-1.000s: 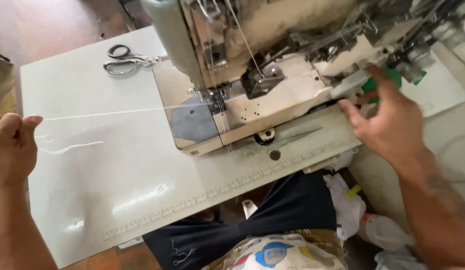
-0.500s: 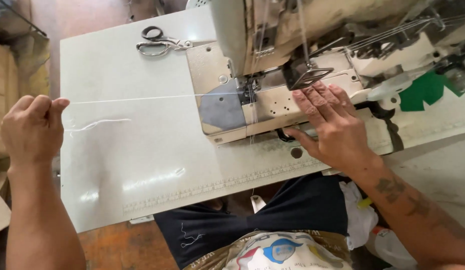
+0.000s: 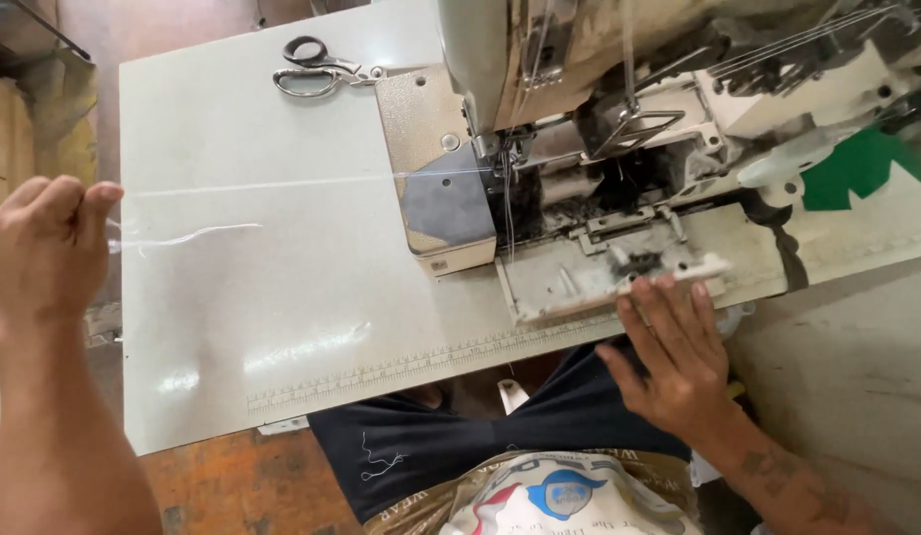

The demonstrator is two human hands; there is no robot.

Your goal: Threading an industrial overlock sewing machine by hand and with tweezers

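At frame left, the left hand [image 3: 46, 246] pinches one thread [image 3: 282, 185] stretched taut to one sewing machine [image 3: 579, 149]; the right hand [image 3: 673, 357], fingers spread, presses its front cover; one pair of scissors [image 3: 317, 71] lies upper left

A pale grey laminate bench [image 3: 232, 327] fills the frame; worn reddish-brown floor [image 3: 232, 485] shows lower left, glare mid-bench.

The pale table top [image 3: 282, 297] lies open across its left and near parts, crossed only by a taut white thread [image 3: 282, 184]. Scissors [image 3: 317, 69] sit at the far edge. The sewing machine [image 3: 619, 129] blocks the right side.
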